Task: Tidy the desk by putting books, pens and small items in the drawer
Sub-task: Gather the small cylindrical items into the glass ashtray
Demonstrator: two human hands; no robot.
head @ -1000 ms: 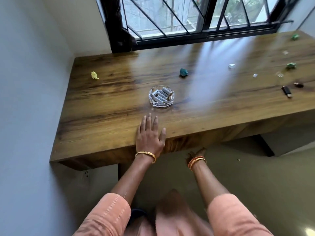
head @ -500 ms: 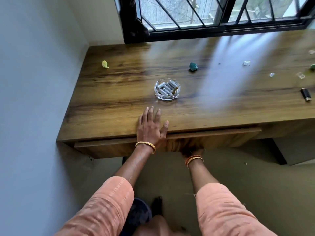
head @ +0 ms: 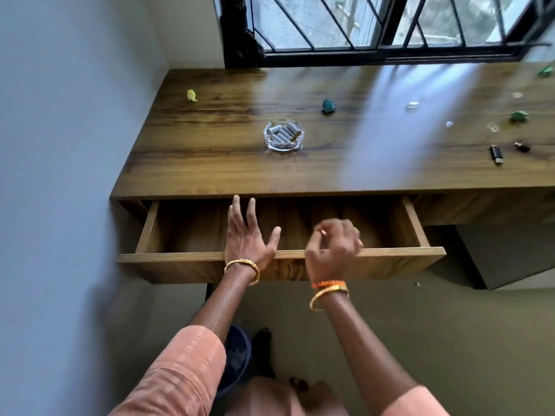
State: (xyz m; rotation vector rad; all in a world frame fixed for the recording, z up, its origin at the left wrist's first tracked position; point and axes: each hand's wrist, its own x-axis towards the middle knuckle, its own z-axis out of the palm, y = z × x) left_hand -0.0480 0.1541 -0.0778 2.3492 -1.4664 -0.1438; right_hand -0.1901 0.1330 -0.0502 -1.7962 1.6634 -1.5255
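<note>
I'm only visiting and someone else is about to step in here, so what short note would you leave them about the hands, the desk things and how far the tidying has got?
Left hand: open, fingers spread over the drawer, holding nothing.
Right hand: fingers loosely curled above the drawer's front edge, holding nothing.
Done: drawer pulled out; the visible part looks bare.
Left: everything is on the desk: glass dish of batteries, yellow item, teal item, black stick and small bits at far right. Nothing stowed yet.

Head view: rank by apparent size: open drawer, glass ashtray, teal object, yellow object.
1. Open drawer
2. Glass ashtray
3. Teal object
4. Yellow object
The last two look close in size; the order between them is unsure.
</note>
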